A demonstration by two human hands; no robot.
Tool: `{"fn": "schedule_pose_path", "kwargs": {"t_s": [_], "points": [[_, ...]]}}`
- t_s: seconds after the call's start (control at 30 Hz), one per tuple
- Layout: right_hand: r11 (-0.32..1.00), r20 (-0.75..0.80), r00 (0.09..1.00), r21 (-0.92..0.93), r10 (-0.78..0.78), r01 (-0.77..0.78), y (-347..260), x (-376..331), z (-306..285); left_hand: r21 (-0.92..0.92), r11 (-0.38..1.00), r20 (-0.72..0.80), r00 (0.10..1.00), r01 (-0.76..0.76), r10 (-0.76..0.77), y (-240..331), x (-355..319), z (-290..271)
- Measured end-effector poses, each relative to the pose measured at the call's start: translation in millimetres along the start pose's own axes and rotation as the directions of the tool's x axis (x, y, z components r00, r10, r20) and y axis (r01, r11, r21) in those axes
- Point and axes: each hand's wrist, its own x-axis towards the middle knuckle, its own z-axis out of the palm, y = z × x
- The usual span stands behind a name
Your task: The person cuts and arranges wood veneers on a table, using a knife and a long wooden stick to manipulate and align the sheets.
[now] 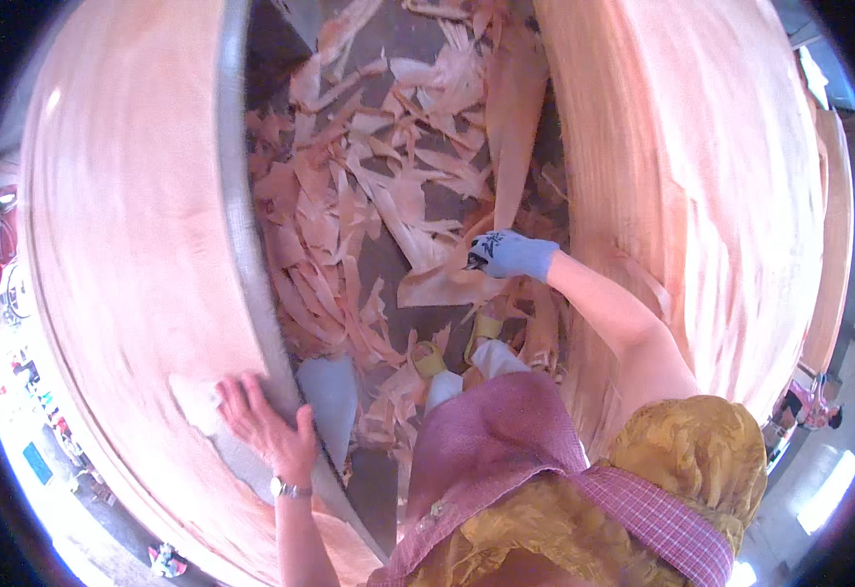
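My left hand (263, 430), bare with a watch at the wrist, lies with fingers spread on the stack of thin wood veneer sheets (144, 215) at the left. Beside its fingertips the top sheet has a pale, ragged-edged patch (195, 403). My right hand (514, 255), in a light blue glove with dark marks, reaches over the gap between two stacks. Its fingers are curled round a torn veneer strip (520, 127), which runs away from me, with a wider piece below the hand. The fingertips are partly hidden.
A second veneer stack (701, 196) rises at the right, with layered edges. Torn veneer scraps (398, 186) litter the floor between the stacks, around my feet in yellowish footwear (429, 360). Another person (811, 406) is far off at the right edge.
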Motion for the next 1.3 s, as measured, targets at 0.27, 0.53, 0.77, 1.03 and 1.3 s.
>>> {"fn": "schedule_pose_path", "kwargs": {"t_s": [0.27, 0.53, 0.77, 1.03, 1.3], "points": [[0.746, -0.364, 0.929, 0.599, -0.068, 0.289, -213, -102, -251, -0.335, 0.931, -0.059, 0.989, -0.146, 0.134, 35, 16, -39], [0.757, -0.570, 0.819, 0.509, -0.060, 0.410, -323, -177, -432, -0.977, -0.005, -0.213, 0.972, -0.214, 0.094, 118, 168, -158], [0.618, -0.849, 0.529, 0.423, 0.013, 0.663, -234, -170, -472, -0.904, -0.144, -0.381, 0.912, -0.402, -0.153, 107, 247, -350], [0.971, -0.666, 0.746, 0.154, -0.033, 0.180, -135, -47, -450, -0.809, -0.038, -0.543, 0.770, -0.587, -0.335, -40, 263, -474], [0.861, -0.641, 0.608, -0.485, -0.469, 0.154, -300, 69, -561, -0.674, -0.175, -0.454, 0.589, -0.718, -0.668, -243, 138, -452]]}}
